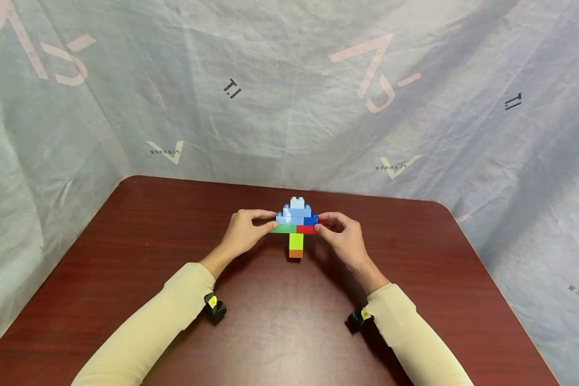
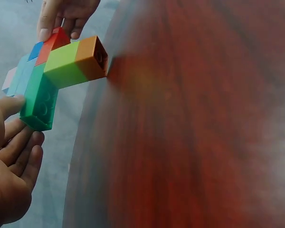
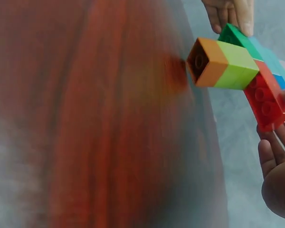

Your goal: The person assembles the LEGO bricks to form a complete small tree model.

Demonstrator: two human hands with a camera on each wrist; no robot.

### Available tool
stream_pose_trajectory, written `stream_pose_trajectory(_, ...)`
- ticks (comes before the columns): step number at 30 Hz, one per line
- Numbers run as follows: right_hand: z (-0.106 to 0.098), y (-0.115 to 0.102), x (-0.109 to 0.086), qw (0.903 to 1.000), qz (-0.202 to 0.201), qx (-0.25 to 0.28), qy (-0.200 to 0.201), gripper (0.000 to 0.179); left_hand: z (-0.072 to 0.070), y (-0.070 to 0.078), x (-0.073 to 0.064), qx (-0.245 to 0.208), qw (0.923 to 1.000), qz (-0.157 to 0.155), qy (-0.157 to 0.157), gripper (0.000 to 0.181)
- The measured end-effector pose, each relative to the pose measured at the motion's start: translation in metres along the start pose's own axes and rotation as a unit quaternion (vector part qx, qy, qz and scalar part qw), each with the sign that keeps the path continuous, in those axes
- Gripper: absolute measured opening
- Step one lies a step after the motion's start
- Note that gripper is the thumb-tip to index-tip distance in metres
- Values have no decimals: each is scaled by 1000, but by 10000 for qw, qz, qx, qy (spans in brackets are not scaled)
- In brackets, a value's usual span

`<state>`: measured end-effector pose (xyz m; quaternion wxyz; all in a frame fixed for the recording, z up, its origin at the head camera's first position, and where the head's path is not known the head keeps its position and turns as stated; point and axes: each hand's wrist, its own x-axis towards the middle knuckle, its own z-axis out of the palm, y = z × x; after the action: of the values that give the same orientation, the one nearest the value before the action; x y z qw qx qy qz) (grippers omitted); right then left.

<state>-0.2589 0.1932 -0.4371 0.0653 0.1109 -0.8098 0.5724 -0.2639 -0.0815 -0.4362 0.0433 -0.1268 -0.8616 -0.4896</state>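
A tree-shaped stack of toy building bricks stands upright in the middle of the head view. Its narrow trunk is an orange brick (image 1: 296,253) under a lime brick (image 1: 296,241). Above, a green brick (image 2: 38,97) and a red brick (image 3: 268,99) lie side by side, overhanging the trunk. Light blue bricks (image 1: 289,220) and a dark blue one (image 1: 310,220) form the tiers over them, with a white brick (image 1: 297,202) on top. My left hand (image 1: 243,231) pinches the green end between thumb and fingers. At the red end, my right hand (image 1: 344,238) grips likewise. The trunk's hollow underside shows in both wrist views.
A dark red-brown wooden table (image 1: 280,321) spreads beneath the hands. Pale grey printed cloth (image 1: 280,107) hangs along its back and sides. Black wrist devices (image 1: 215,311) sit at both cream sleeves (image 1: 149,327).
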Motion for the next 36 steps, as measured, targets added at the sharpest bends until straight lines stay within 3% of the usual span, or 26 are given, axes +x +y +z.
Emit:
stream_pose_trajectory(8, 6, 10, 13, 9991, 417, 48, 92, 27, 6, -8, 16, -82, 9991, -405, -120, 36)
stream_pose_trajectory(18, 17, 15, 18, 9956, 922, -113, 135, 24, 9, -15, 22, -184, 9964, -810, -138, 31)
stream_pose_trajectory(26, 18, 19, 14, 9903, 1325, -361, -224, 29, 14, -24, 20, -55, 9962, -865, -131, 27)
stream_pose_trajectory(36, 17, 21, 17, 9899, 1085, -780, -475, 28, 12, -27, 21, 90, 9977, -648, -177, 24)
